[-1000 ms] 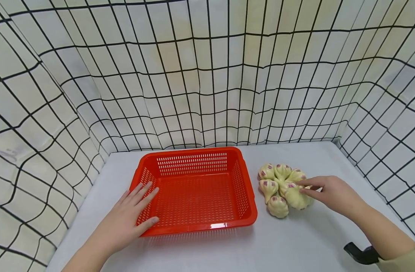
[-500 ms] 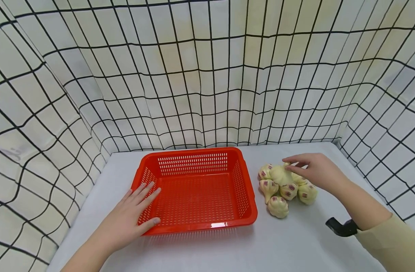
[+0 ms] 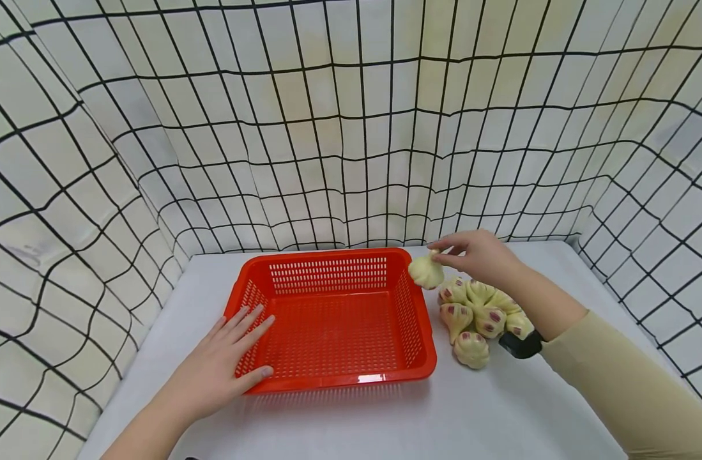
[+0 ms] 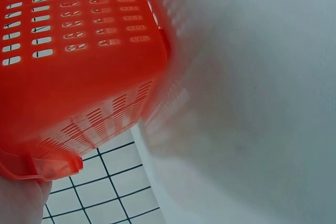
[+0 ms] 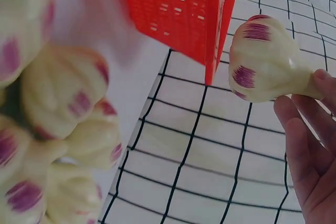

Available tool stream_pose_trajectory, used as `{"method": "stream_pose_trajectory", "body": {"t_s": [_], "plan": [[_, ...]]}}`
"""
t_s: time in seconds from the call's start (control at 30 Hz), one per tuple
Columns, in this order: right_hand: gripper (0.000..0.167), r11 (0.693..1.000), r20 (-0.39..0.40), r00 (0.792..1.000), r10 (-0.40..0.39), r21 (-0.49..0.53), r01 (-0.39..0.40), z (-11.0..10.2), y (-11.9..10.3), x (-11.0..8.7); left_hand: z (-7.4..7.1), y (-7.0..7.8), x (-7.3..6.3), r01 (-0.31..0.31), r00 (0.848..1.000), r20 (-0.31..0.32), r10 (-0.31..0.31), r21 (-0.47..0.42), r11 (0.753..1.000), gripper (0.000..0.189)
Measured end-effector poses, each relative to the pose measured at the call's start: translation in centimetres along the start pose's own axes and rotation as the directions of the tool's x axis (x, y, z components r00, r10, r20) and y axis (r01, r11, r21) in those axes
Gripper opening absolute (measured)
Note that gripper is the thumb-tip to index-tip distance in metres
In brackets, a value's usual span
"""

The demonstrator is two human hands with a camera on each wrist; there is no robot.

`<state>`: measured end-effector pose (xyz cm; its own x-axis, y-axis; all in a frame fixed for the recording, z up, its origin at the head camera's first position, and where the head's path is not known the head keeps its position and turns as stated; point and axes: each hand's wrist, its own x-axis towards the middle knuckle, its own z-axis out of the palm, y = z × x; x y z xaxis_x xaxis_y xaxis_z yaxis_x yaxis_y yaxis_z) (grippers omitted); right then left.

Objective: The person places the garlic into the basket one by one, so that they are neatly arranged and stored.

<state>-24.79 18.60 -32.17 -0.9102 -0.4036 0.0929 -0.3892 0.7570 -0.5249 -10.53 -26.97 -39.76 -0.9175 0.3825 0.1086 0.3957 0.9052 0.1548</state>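
Note:
My right hand [image 3: 471, 255] pinches a garlic bulb [image 3: 427, 271] by its stem, holding it up beside the far right corner of the red plastic basket [image 3: 339, 385]. In the right wrist view the held bulb [image 5: 265, 61] shows purple patches, and my thumb and fingers close on its neck. The basket has slotted walls and holds nothing. My left hand [image 3: 213, 364] lies with spread, straight fingers over the basket's left rim. Right of the basket, several more garlic bulbs [image 3: 471, 350] sit bunched together on the white table.
A black grid net [image 3: 351, 153] over white sheeting rises behind and along both sides of the table [image 3: 351, 428]. A black wrist mount [image 3: 521, 345] sits on my right wrist, overlapping the garlic pile in the head view.
My right hand took hold of a bulb at the back of the pile after setting one at its right side, then lifted it leftward to the basket's corner. My left hand stayed put.

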Motion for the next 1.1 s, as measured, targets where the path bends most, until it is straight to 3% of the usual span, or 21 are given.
{"method": "stream_pose_trajectory", "body": {"t_s": [0.27,0.6,0.9,1.1], "plan": [[0.028,0.998,0.042,0.997,-0.07,-0.008,0.07,1.5,-2.3,3.3,0.2,-0.1,0.2,-0.005,1.0,-0.002,0.005,0.014,1.0,0.081],[0.028,0.997,0.08,0.993,-0.081,0.015,0.08,3.4,-2.6,5.6,0.0,0.0,0.4,-0.005,1.0,-0.002,0.005,0.019,1.0,0.081],[0.025,0.977,0.152,0.977,-0.153,-0.127,0.173,6.1,-3.3,6.7,0.1,0.0,0.3,0.0,1.0,-0.003,0.0,0.015,1.0,0.081],[0.023,0.931,0.235,0.95,-0.206,-0.252,0.264,7.6,-3.6,7.2,0.0,0.0,0.1,-0.002,1.0,-0.012,0.002,0.014,1.0,0.082]]}}
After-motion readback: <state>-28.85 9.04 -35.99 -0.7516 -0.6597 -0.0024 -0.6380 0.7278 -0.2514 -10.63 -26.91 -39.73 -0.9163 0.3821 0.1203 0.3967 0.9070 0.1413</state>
